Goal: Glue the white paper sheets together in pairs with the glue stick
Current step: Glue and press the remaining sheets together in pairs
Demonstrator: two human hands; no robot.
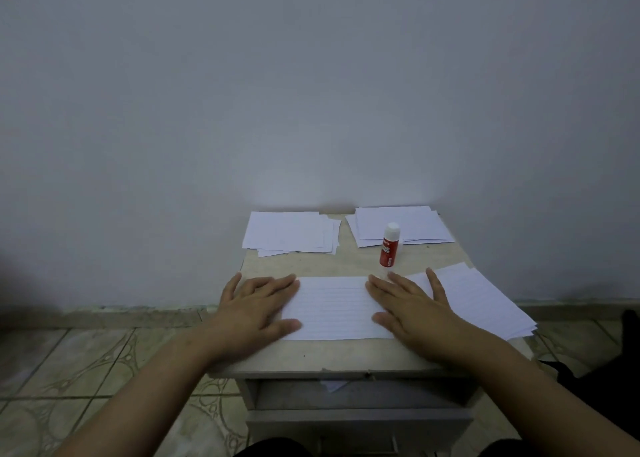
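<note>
Small beige-topped table [311, 262], grey front, set against a plain pale wall [311, 93]; open drawer recess [356, 392] below the top, with a scrap of white paper showing inside. Centre front of the top: one white rectangular paper sheet [334, 307], faintly lined, lying flat with its long side across. Left hand [256, 309]: palm down, fingers straight and spread, resting over the sheet's left edge, thumb on the near left corner. Right hand [412, 304]: palm down, fingers straight and spread, resting over the sheet's right edge; its outer fingers reach onto the neighbouring stack. Neither hand grips anything. Right front: loose stack of white paper sheets [485, 301], angled, overhanging the table's right edge. Rear left: fanned pile of white paper sheets [291, 231]. Rear right: second fanned pile of white paper sheets [415, 226]. Red cylindrical glue stick with white cap [389, 245]: upright, capped, at the front edge of the rear right pile, just behind the right hand's fingertips, apart from them. Patterned tiled floor [86, 370] around the table.
</note>
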